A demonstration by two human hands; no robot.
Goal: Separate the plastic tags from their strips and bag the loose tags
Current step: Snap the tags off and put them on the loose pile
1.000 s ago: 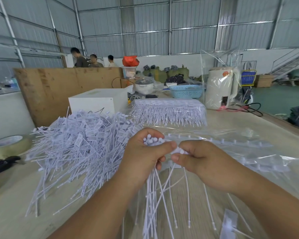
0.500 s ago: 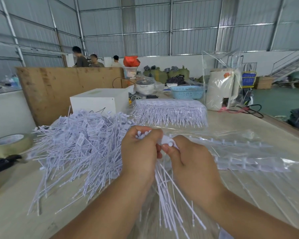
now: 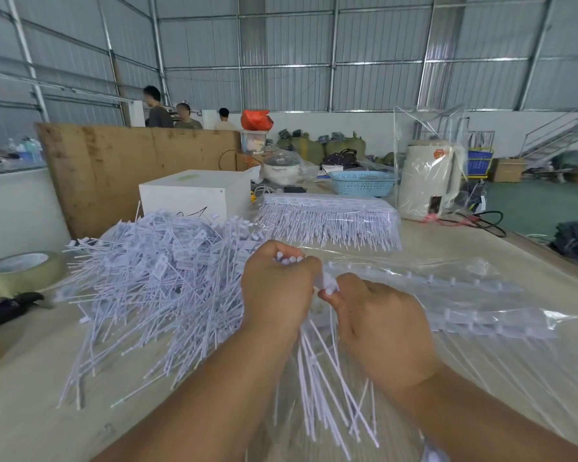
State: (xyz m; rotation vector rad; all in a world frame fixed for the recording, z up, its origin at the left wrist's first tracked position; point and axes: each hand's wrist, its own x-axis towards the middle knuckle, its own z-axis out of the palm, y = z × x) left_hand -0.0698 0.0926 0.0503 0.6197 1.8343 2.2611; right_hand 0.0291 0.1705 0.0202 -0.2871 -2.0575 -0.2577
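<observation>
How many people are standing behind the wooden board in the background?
3. All stand behind the wooden board: one person at left, a second beside, a third further right. Others may be hidden.

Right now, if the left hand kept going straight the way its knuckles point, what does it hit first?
Likely the neat stack of white plastic tag strips lying across the table beyond the left hand. Only clear plastic sheeting lies between them. Depth is hard to judge from this one view.

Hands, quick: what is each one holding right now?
Left hand: closed on a bunch of white tags.
Right hand: pinching a tag head.
</observation>
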